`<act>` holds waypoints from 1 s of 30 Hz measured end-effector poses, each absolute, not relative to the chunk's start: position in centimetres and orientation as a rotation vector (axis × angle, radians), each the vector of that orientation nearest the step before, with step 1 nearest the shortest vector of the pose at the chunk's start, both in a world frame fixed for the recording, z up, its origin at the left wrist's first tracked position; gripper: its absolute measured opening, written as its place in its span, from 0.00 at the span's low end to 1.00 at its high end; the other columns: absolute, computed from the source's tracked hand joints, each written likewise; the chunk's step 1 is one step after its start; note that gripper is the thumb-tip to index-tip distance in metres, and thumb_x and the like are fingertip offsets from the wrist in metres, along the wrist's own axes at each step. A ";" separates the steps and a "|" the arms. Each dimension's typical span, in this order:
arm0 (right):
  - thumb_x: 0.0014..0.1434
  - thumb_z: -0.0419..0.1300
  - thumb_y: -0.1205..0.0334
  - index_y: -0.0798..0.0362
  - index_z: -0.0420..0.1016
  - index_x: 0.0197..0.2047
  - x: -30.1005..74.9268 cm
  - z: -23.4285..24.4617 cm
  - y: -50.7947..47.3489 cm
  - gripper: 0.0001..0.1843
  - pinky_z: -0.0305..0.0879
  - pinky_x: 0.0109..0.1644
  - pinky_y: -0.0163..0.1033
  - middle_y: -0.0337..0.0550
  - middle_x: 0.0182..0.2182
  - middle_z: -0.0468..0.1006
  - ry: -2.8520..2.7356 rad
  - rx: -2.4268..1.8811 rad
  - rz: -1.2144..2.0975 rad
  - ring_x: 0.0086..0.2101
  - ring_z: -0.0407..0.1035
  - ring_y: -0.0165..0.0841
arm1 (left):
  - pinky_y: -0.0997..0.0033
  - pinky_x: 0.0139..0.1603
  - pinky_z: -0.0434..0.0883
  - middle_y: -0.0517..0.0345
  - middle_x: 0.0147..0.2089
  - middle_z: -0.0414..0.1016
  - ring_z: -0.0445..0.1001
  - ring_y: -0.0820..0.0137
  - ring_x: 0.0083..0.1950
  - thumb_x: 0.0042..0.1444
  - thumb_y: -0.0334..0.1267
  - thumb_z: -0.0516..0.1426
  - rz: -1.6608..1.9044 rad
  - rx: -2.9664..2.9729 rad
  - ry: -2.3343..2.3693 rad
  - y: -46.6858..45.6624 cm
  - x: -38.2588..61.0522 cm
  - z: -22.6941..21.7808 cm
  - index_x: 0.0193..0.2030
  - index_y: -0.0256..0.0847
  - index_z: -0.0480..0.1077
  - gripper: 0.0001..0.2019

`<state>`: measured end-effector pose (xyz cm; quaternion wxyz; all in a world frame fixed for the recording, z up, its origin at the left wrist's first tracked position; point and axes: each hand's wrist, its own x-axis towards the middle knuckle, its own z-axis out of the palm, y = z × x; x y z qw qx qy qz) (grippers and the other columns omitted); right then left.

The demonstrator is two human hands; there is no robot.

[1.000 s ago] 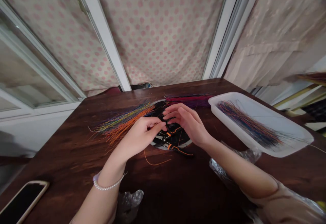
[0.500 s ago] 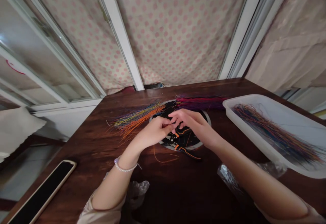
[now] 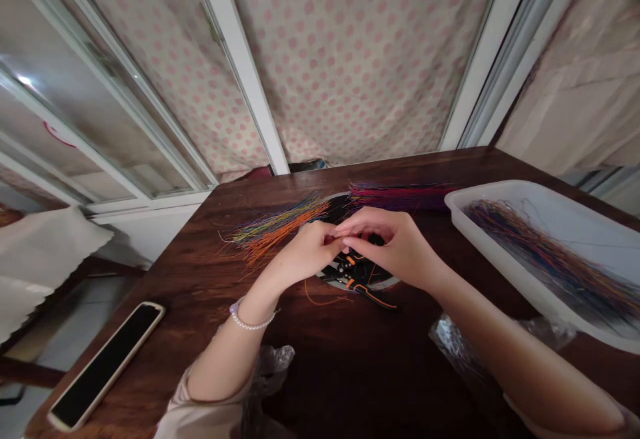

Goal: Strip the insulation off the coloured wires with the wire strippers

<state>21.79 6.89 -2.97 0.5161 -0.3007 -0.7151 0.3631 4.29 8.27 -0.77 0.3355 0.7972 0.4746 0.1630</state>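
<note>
My left hand [image 3: 311, 250] and my right hand [image 3: 407, 247] meet above a round black tray with a pale rim [image 3: 333, 283]. Both are closed, thumbs and fingertips pinched together on a thin orange wire, mostly hidden by the fingers. A loose orange curve of wire [image 3: 320, 303] hangs out below my left hand onto the table. Under the hands, wire strippers [image 3: 370, 294] with black and orange handles lie across the tray's near rim. A bundle of orange wires [image 3: 267, 236] lies to the left, beside yellow and blue ones.
Red and purple wires [image 3: 405, 194] lie behind the tray. At right stands a white plastic bin [image 3: 473, 246] holding mixed wires [image 3: 545, 252]. A phone [image 3: 107, 366] rests near the table's left edge. Crumpled clear plastic [image 3: 275, 362] lies by my left forearm, more plastic [image 3: 453, 339] under my right.
My right fingers, raised and loosely spread before, have come down into a pinch against my left fingertips. The view has shifted slightly. The wire strippers stay put on the tray.
</note>
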 end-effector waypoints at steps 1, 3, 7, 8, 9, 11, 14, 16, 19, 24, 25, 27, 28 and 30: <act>0.55 0.64 0.68 0.49 0.83 0.36 21.8 -2.9 6.8 0.07 0.71 0.35 0.37 0.41 0.33 0.83 -1.744 -0.707 0.853 0.32 0.75 0.31 | 0.73 0.28 0.54 0.64 0.22 0.63 0.58 0.74 0.27 0.56 0.33 0.52 0.443 2.073 1.239 8.2 4.3 -0.8 0.28 0.35 0.74 0.11; 0.53 0.66 0.69 0.48 0.84 0.34 21.8 -2.8 6.7 0.07 0.71 0.35 0.37 0.40 0.32 0.83 -1.796 -0.668 0.823 0.31 0.74 0.30 | 0.73 0.28 0.53 0.64 0.22 0.61 0.57 0.74 0.28 0.53 0.31 0.52 0.464 2.054 1.235 8.1 4.4 -0.9 0.25 0.36 0.71 0.09; 0.55 0.67 0.68 0.48 0.83 0.28 21.8 -2.9 6.7 0.07 0.72 0.35 0.38 0.39 0.28 0.83 -1.789 -0.642 0.767 0.30 0.75 0.32 | 0.73 0.27 0.53 0.66 0.22 0.59 0.56 0.75 0.26 0.54 0.34 0.54 0.483 2.014 1.207 7.8 4.3 -1.4 0.25 0.36 0.70 0.09; 0.55 0.67 0.68 0.48 0.83 0.28 22.0 -2.9 6.9 0.07 0.73 0.36 0.39 0.39 0.28 0.83 -1.754 -0.652 0.746 0.30 0.75 0.32 | 0.73 0.26 0.52 0.66 0.22 0.58 0.55 0.75 0.25 0.56 0.37 0.55 0.499 2.011 1.205 7.7 4.2 -1.3 0.27 0.37 0.71 0.09; 0.55 0.67 0.68 0.48 0.83 0.28 22.2 -3.0 7.0 0.07 0.73 0.36 0.39 0.38 0.28 0.82 -1.711 -0.667 0.724 0.30 0.76 0.32 | 0.73 0.26 0.52 0.67 0.21 0.56 0.54 0.75 0.25 0.57 0.39 0.55 0.526 2.013 1.205 7.7 4.0 -1.3 0.29 0.37 0.72 0.10; 0.55 0.68 0.69 0.47 0.82 0.30 22.7 -3.0 7.5 0.06 0.73 0.38 0.39 0.37 0.28 0.83 -1.617 -0.699 0.681 0.31 0.76 0.32 | 0.72 0.26 0.52 0.68 0.20 0.55 0.52 0.75 0.24 0.60 0.43 0.56 0.610 2.037 1.208 7.4 3.6 -0.8 0.31 0.37 0.74 0.12; 0.52 0.70 0.69 0.46 0.80 0.30 23.7 -2.9 8.1 0.07 0.74 0.36 0.39 0.35 0.28 0.82 -1.461 -0.717 0.636 0.30 0.76 0.32 | 0.73 0.29 0.59 0.62 0.26 0.70 0.62 0.74 0.27 0.66 0.42 0.52 0.749 2.133 1.135 6.9 2.8 0.1 0.34 0.37 0.76 0.16; 0.52 0.71 0.67 0.45 0.79 0.29 24.2 -2.9 8.3 0.07 0.74 0.34 0.40 0.35 0.26 0.80 -1.378 -0.665 0.628 0.29 0.75 0.32 | 0.73 0.37 0.65 0.58 0.34 0.79 0.71 0.73 0.33 0.68 0.39 0.49 0.785 2.193 1.032 6.6 2.5 0.6 0.36 0.38 0.77 0.17; 0.54 0.70 0.64 0.45 0.76 0.25 24.4 -2.9 8.2 0.09 0.74 0.35 0.43 0.35 0.23 0.77 -1.339 -0.545 0.590 0.29 0.74 0.33 | 0.75 0.43 0.68 0.56 0.39 0.83 0.77 0.71 0.38 0.69 0.37 0.49 0.741 2.219 0.919 6.5 2.5 0.7 0.38 0.38 0.78 0.16; 0.53 0.71 0.65 0.44 0.73 0.22 24.3 -2.3 7.7 0.14 0.71 0.34 0.42 0.34 0.22 0.75 -1.279 -0.495 0.417 0.28 0.71 0.32 | 0.76 0.43 0.69 0.56 0.39 0.83 0.79 0.71 0.39 0.69 0.36 0.49 0.594 2.221 0.765 6.8 2.7 0.4 0.37 0.38 0.78 0.16; 0.53 0.72 0.65 0.43 0.73 0.22 24.3 -2.1 7.6 0.14 0.70 0.34 0.42 0.34 0.22 0.75 -1.263 -0.493 0.402 0.27 0.70 0.32 | 0.76 0.42 0.69 0.57 0.38 0.83 0.78 0.72 0.38 0.69 0.35 0.49 0.611 2.218 0.752 6.9 2.5 0.4 0.36 0.38 0.77 0.16; 0.52 0.73 0.62 0.43 0.72 0.21 24.4 -1.5 7.5 0.15 0.69 0.35 0.43 0.33 0.21 0.74 -1.251 -0.486 0.414 0.25 0.69 0.31 | 0.77 0.40 0.68 0.58 0.36 0.81 0.76 0.73 0.36 0.69 0.34 0.49 0.684 2.216 0.785 7.1 2.1 0.5 0.34 0.38 0.76 0.16; 0.51 0.74 0.60 0.43 0.72 0.20 24.6 -1.1 7.5 0.16 0.68 0.34 0.43 0.33 0.21 0.73 -1.252 -0.472 0.428 0.24 0.67 0.31 | 0.77 0.38 0.67 0.58 0.35 0.80 0.74 0.74 0.34 0.68 0.34 0.50 0.733 2.218 0.815 7.3 1.8 0.6 0.33 0.37 0.76 0.16; 0.47 0.76 0.55 0.43 0.70 0.18 25.2 -0.5 7.4 0.18 0.65 0.30 0.43 0.32 0.18 0.72 -1.261 -0.423 0.458 0.20 0.63 0.29 | 0.77 0.33 0.65 0.60 0.31 0.77 0.70 0.75 0.30 0.68 0.34 0.50 0.811 2.223 0.863 7.8 1.0 0.6 0.32 0.37 0.74 0.16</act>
